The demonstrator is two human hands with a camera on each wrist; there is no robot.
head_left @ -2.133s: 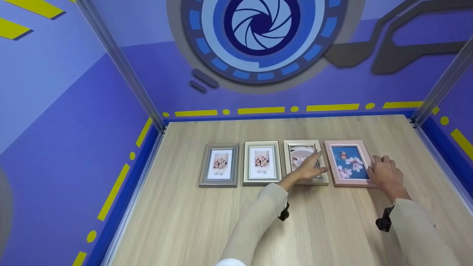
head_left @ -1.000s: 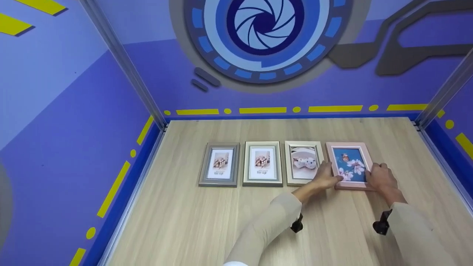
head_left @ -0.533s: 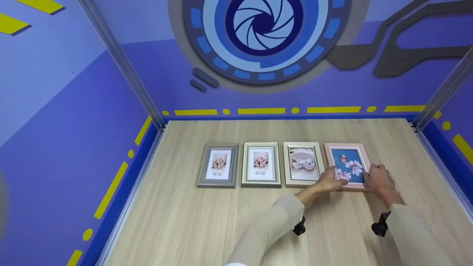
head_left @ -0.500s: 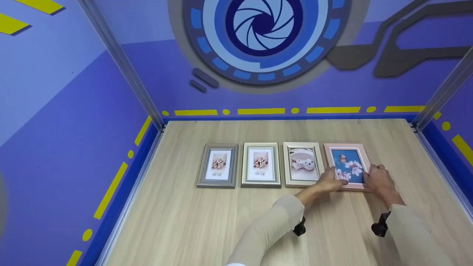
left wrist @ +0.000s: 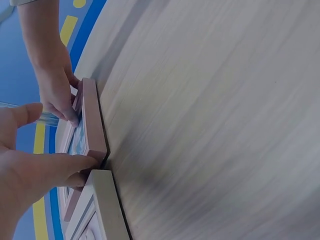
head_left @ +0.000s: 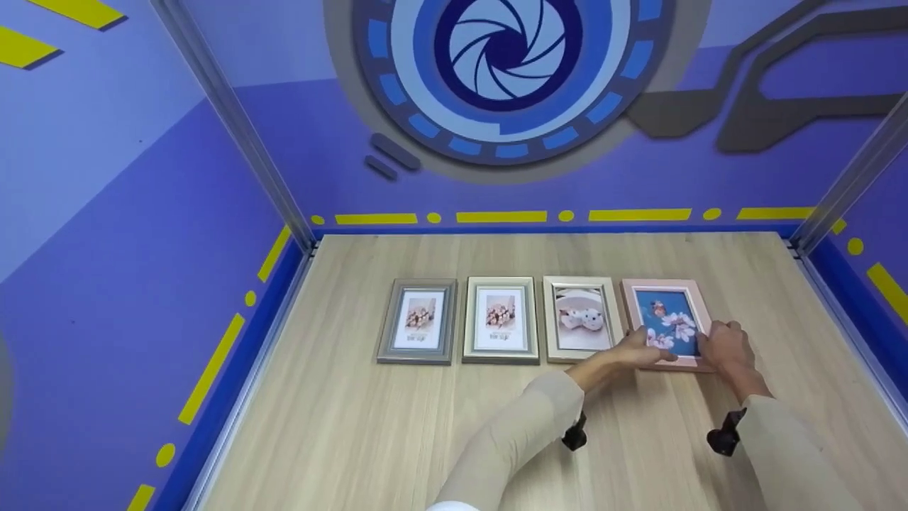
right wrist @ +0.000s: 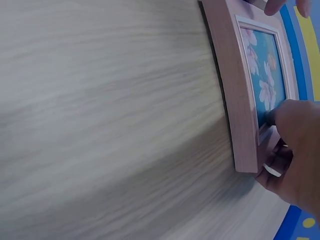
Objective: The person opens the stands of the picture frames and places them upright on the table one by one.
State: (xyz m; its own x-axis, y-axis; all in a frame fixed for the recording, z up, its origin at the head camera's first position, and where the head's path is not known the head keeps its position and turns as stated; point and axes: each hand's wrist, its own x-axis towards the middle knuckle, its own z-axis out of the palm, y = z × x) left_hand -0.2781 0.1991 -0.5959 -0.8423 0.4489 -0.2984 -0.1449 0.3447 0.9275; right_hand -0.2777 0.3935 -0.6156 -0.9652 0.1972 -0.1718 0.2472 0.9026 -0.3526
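A pink photo frame (head_left: 674,363) with a blue flower picture lies face up at the right end of a row on the table. My left hand (head_left: 633,350) holds its left side near the lower corner, thumb over the border. In the left wrist view, some fingers of that hand are hidden behind the frame's edge. On the opposite side, my right hand (head_left: 729,353) grips the right border; the right wrist view shows that thumb on the front and the fingers at the side. Close beside the left hand is a cream photo frame (head_left: 550,326) with a white-shoe-like picture.
Farther left lie a champagne-coloured frame (head_left: 472,333) and a grey frame (head_left: 389,333), each with a similar bouquet picture. The wooden table (head_left: 340,426) meets a blue back wall (head_left: 496,191) and a left side wall (head_left: 177,284), with metal corner posts.
My left hand has moved right, from over the cream frame to the pink frame's left side. The pink frame has shifted slightly towards me. My right hand stays at its right edge.
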